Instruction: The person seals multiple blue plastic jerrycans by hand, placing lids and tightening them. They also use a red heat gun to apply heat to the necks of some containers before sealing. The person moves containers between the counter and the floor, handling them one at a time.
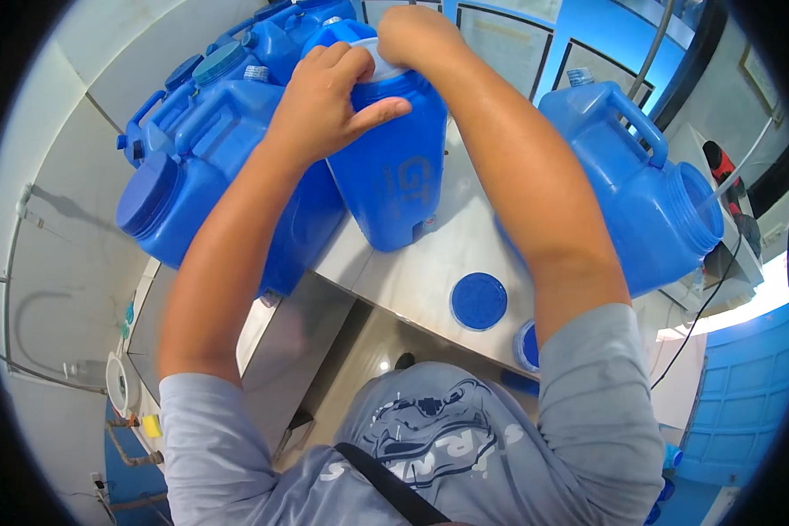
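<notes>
A tall blue plastic water jug stands on the white counter in front of me, with a pale round lid or liner at its wide mouth. My left hand curls its fingers over the near-left side of that mouth, its thumb stretched out along the jug. At the far right side of the mouth, my right hand is closed, knuckles up; what its fingertips grip is hidden. A loose round blue cap lies on the counter, and a second blue cap sits partly behind my right arm.
Left of the jug lies a blue jug with a blue cap, and several more blue jugs crowd behind it. An uncapped blue jug lies at the right, a thin hose running to its mouth. The white counter's edge is near my body.
</notes>
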A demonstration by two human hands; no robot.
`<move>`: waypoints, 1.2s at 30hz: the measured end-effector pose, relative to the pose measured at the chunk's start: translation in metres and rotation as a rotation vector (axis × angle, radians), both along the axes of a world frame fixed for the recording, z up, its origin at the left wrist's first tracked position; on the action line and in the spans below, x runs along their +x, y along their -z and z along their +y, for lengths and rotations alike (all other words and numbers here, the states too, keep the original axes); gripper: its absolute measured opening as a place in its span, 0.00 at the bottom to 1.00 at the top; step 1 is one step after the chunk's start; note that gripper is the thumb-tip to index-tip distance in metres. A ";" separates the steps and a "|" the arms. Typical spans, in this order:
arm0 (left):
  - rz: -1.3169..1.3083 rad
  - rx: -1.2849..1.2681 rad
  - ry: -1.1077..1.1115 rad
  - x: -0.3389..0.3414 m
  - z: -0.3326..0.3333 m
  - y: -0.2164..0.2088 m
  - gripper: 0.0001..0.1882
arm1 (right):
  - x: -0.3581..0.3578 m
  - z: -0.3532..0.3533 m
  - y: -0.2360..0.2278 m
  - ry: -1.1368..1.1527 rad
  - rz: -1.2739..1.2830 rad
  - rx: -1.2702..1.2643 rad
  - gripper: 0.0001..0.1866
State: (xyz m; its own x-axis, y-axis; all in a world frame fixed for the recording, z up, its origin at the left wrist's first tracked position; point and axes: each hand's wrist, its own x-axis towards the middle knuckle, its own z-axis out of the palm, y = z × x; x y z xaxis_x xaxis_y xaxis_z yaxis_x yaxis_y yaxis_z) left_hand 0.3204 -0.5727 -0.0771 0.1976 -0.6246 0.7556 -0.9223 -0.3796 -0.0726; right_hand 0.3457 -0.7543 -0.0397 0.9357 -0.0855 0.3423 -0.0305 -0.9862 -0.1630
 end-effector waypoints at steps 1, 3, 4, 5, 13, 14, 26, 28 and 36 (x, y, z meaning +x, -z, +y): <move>-0.015 -0.006 -0.030 0.002 -0.004 0.003 0.18 | 0.003 0.000 0.004 -0.048 -0.091 -0.058 0.13; -0.048 -0.022 -0.087 0.007 -0.011 0.007 0.19 | 0.009 0.000 0.011 -0.140 -0.274 -0.178 0.12; -0.041 -0.014 -0.060 0.009 -0.013 0.008 0.19 | 0.012 0.001 0.014 -0.147 -0.279 -0.191 0.11; -0.036 -0.007 -0.035 0.012 -0.014 0.008 0.19 | 0.016 0.001 0.017 -0.155 -0.286 -0.205 0.11; 0.001 -0.075 0.078 0.011 -0.012 0.005 0.20 | 0.035 0.003 0.002 -0.193 -0.019 -0.190 0.18; 0.007 -0.075 0.083 0.011 -0.013 0.005 0.21 | 0.035 0.002 0.000 -0.202 -0.103 -0.207 0.12; 0.103 -0.075 0.101 0.010 -0.009 0.005 0.22 | 0.027 0.008 0.003 -0.187 -0.450 -0.279 0.09; 0.117 -0.051 0.075 0.009 -0.012 0.005 0.20 | 0.023 0.006 0.001 -0.216 -0.447 -0.345 0.09; 0.224 -0.048 0.016 0.009 -0.012 0.007 0.27 | 0.029 -0.007 -0.014 -0.343 -0.070 -0.241 0.11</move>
